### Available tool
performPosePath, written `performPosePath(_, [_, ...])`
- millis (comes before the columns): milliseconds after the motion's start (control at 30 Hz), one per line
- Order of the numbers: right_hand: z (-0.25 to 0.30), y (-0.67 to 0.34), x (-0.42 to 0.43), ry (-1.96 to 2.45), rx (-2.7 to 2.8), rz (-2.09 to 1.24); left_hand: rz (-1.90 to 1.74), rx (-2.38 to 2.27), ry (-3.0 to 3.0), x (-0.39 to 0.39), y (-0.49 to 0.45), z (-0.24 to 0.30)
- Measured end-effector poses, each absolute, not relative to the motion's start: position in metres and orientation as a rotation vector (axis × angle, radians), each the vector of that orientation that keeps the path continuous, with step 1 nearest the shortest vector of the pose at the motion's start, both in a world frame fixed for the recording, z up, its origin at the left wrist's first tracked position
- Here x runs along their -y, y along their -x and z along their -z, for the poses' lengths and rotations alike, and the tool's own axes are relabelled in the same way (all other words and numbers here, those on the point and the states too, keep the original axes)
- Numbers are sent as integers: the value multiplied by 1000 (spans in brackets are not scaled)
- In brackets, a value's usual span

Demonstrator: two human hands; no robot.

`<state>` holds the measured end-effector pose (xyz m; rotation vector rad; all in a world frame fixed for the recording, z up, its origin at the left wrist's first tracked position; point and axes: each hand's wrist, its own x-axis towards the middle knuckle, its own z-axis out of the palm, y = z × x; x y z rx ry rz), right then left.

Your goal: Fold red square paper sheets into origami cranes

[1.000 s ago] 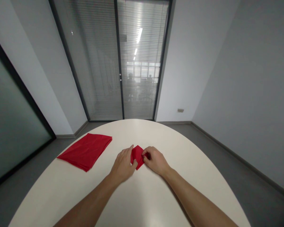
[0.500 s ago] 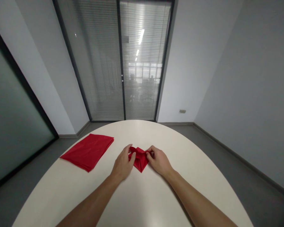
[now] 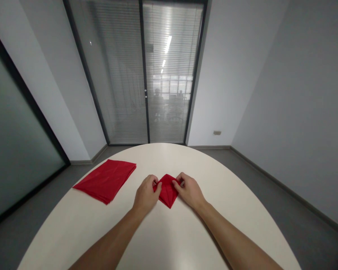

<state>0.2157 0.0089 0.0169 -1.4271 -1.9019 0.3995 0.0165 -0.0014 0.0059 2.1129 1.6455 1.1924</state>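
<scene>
On the near side of the small red fold (image 3: 168, 191), 2 bare forearms (image 3: 124, 224) are reaching in across a pale round table (image 3: 157, 243). At the fold's left corner, the left hand (image 3: 147, 191) is pinching it between thumb and fingers; at the fold's right corner, the right hand (image 3: 190, 190) is doing the same. The fingers behind the fold are barely showing, so their exact grip is hard to tell. Between the 2 hands, the fold is forming a diamond, with 1 point facing the wearer and creases running down its face. It is looking thin, light and matt, so it is probably handling softly: creasing readily, hardly slipping, perhaps tearing under a hard pull. The side corners are offering the best hold, for a gentle pinch. To the left of the fold, well apart from it, layered red sheets (image 3: 105, 182) are lying flat, their edges slightly fanning. Far beyond the fold, a glass partition (image 3: 124, 93) with blinds is standing past the table.
</scene>
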Motion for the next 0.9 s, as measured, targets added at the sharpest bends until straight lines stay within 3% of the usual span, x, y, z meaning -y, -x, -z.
performPosePath(900, [-19, -211, -1, 1394, 1929, -405, -1173, -1686, -2135, 12, -28, -9])
